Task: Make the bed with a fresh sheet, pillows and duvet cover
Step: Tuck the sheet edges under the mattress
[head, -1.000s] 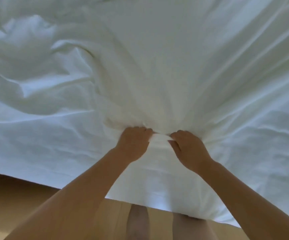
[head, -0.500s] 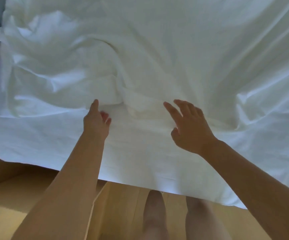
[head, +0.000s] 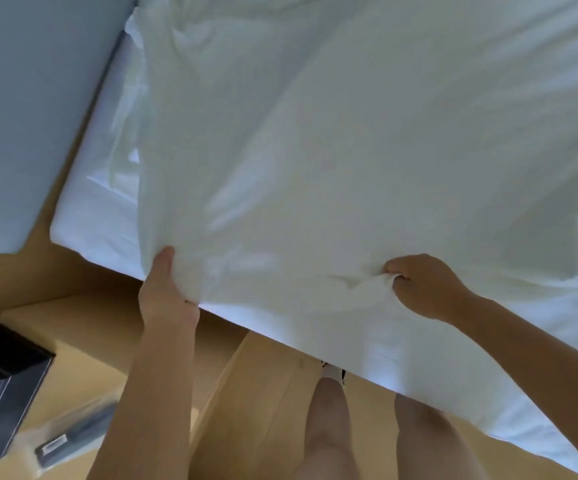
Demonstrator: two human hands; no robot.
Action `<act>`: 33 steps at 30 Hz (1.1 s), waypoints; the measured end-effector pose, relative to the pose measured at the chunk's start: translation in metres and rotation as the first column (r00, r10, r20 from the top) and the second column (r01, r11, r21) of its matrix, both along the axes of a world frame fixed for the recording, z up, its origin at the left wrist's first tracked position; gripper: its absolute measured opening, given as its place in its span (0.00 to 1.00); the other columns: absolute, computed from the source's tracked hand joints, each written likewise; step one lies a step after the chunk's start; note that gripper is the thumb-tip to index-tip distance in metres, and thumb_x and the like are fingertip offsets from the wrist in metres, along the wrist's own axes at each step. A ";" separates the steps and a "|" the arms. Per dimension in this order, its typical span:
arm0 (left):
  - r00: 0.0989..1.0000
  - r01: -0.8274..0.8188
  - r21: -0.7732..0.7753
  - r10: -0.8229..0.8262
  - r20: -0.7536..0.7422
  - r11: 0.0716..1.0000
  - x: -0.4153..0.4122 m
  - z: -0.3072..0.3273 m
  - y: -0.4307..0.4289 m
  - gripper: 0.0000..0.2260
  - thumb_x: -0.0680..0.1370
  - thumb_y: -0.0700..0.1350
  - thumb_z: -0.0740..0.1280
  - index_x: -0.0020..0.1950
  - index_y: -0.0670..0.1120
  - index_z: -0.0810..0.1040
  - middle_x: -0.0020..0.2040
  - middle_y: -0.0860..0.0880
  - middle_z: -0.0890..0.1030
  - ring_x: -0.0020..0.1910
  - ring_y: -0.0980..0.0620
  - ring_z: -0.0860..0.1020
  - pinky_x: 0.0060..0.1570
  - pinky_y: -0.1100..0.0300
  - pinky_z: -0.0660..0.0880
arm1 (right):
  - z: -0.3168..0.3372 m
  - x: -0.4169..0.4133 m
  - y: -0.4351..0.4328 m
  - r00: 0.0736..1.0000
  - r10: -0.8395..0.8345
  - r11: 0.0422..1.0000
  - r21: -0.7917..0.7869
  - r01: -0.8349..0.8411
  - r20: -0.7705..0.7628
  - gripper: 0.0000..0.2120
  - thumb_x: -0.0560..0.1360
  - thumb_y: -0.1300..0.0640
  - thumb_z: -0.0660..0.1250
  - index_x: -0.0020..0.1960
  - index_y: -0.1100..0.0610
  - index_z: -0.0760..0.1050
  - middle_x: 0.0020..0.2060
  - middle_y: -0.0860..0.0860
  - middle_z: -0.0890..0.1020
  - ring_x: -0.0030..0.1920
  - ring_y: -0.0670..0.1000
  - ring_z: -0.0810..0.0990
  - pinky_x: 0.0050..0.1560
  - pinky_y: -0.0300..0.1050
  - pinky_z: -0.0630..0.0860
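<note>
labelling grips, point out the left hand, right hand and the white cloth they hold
left hand (head: 167,294): head view, base of the thumb
right hand (head: 426,289): head view, back of the hand
white cloth (head: 315,150): head view, smooth middle stretch

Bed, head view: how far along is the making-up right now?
Done: a white sheet already covers the bed's near left corner. In hand: the left hand grips the edge of the upper white layer and the right hand bunches it. Remaining: that layer stops short of the left side, and no pillows are in view.
</note>
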State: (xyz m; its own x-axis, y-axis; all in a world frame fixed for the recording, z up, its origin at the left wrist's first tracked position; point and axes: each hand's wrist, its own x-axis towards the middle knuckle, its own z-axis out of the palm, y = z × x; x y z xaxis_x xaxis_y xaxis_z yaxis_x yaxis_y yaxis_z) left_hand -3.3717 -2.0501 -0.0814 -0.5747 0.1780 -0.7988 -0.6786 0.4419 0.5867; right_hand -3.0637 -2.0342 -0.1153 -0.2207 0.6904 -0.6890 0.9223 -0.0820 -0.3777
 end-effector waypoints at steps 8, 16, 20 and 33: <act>0.905 -0.021 0.309 -0.114 0.410 0.951 0.007 -0.028 -0.016 0.06 0.69 0.43 0.71 0.45 0.47 0.85 0.48 0.46 0.84 0.48 0.43 0.82 0.51 0.50 0.78 | -0.012 -0.061 -0.039 0.949 0.293 0.950 0.075 -0.302 0.114 0.39 0.73 0.42 0.64 0.77 0.49 0.48 0.72 0.53 0.59 0.71 0.55 0.58 0.66 0.49 0.62; 0.909 0.367 0.090 -0.378 0.175 0.926 0.040 -0.036 -0.010 0.04 0.76 0.43 0.67 0.49 0.46 0.79 0.38 0.53 0.83 0.39 0.53 0.81 0.36 0.67 0.77 | -0.024 -0.113 -0.067 0.890 0.373 0.920 0.023 -0.392 0.263 0.46 0.73 0.38 0.64 0.77 0.49 0.37 0.74 0.53 0.53 0.72 0.55 0.56 0.66 0.51 0.64; 0.852 0.391 -0.116 -0.407 -0.330 0.913 0.030 -0.032 -0.022 0.09 0.77 0.45 0.63 0.57 0.47 0.74 0.45 0.56 0.80 0.44 0.54 0.79 0.44 0.62 0.74 | -0.021 -0.125 -0.059 0.855 0.428 0.870 0.123 -0.477 0.292 0.21 0.79 0.61 0.55 0.70 0.54 0.59 0.62 0.51 0.71 0.59 0.53 0.72 0.51 0.43 0.67; 0.380 0.900 -0.017 -0.805 -0.456 0.435 0.087 0.011 0.134 0.18 0.79 0.51 0.63 0.68 0.48 0.71 0.66 0.46 0.74 0.67 0.46 0.69 0.66 0.52 0.65 | 0.030 -0.048 0.103 0.290 -0.884 0.297 0.039 0.954 -0.367 0.14 0.75 0.63 0.57 0.32 0.54 0.62 0.28 0.48 0.65 0.26 0.46 0.62 0.24 0.39 0.62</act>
State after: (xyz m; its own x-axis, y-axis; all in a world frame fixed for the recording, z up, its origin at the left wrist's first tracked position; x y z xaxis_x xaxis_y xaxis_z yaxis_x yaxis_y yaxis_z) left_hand -3.2847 -1.9166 -0.0705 -0.2279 0.8625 -0.4518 0.2643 0.5014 0.8239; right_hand -3.1117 -1.9317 -0.0853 0.5431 0.6495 -0.5322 0.1612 -0.7026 -0.6931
